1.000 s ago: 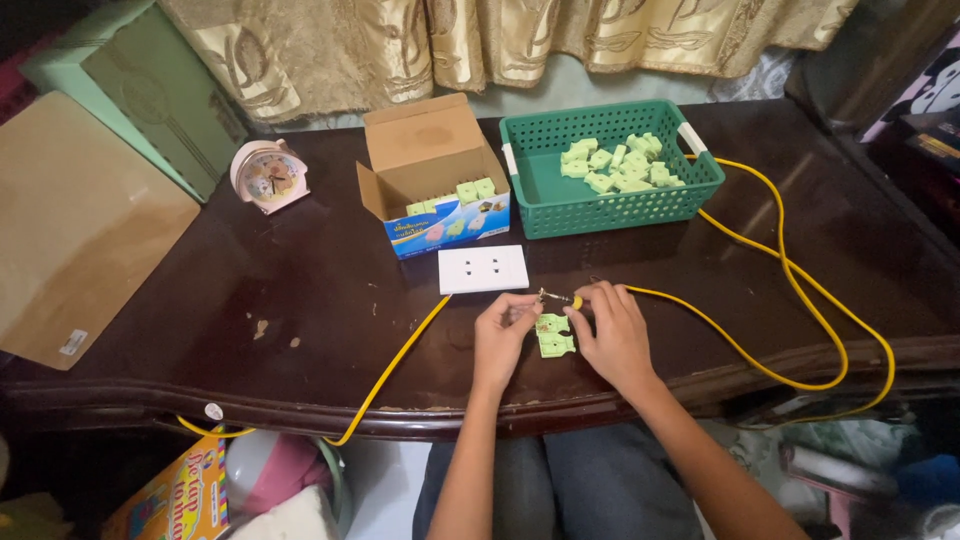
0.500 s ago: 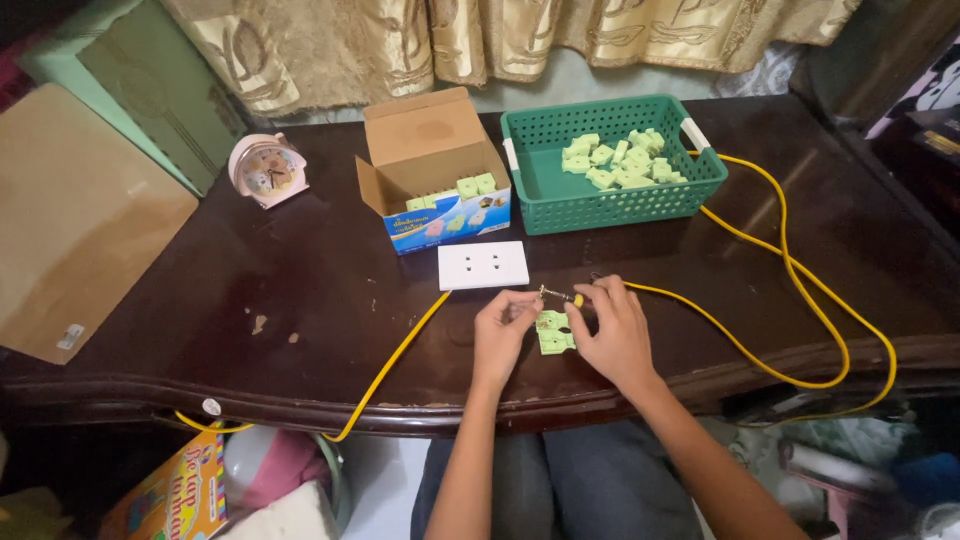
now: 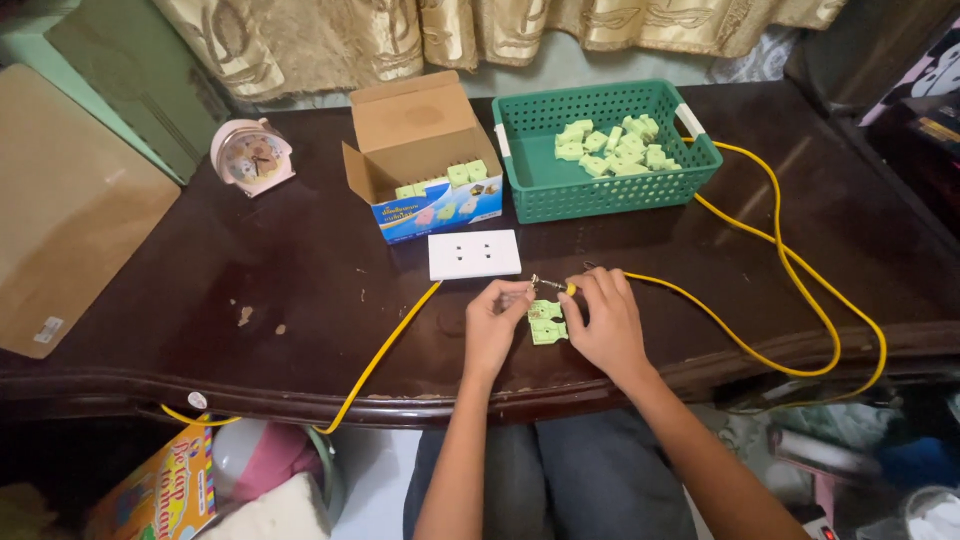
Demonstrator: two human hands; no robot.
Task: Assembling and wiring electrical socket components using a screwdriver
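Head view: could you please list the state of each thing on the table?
Cardboard box: open, green parts inside.
Green basket: partly filled with green parts.
White socket plate: lying flat.
Yellow cable: looped over the table.
Green part: between both hands.
Left hand: on the part.
Right hand: holds the cable end.

A dark, glossy wooden tabletop (image 3: 250, 300) with a moulded front edge fills most of the view, its surface scuffed in pale spots near the left; behind it hang gold, patterned curtains (image 3: 480, 25) over a pale wall; a green panel (image 3: 120, 80) and a flat brown cardboard sheet (image 3: 70, 230) lean at the left; dark furniture (image 3: 890, 90) stands at the right; below the table edge lie a colourful box (image 3: 165, 495) and cloth bundles (image 3: 265, 470); soft light glints off the wood.
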